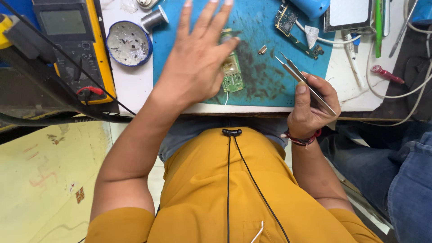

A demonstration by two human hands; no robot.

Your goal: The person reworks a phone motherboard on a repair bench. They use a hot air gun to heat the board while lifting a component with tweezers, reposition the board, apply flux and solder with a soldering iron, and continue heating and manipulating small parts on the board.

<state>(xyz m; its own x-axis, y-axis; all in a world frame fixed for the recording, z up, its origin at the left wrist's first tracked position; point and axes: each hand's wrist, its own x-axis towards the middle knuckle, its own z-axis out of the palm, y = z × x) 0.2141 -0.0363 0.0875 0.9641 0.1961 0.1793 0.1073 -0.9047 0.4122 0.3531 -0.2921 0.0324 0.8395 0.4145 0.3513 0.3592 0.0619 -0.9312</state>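
A white bench [130, 85] carries a blue mat [265, 81], tin [129, 43] and multimeter [72, 40].

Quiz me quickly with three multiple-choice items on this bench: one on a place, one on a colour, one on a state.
1. Where does the green circuit board lie?
A. On the blue work mat
B. On the yellow multimeter
C. On the floor

2. What colour is the rim of the round dish of scraps?
A. Red
B. Blue
C. Green

3. What is the right hand doing?
A. Lying flat and empty
B. Gripping a screwdriver
C. Holding metal tweezers

Answers: 1 A, the board rests on the mat under the spread left hand. 2 B, the dish rim shows blue. 3 C, its fingers close round the tweezers, tips pointing up-left.
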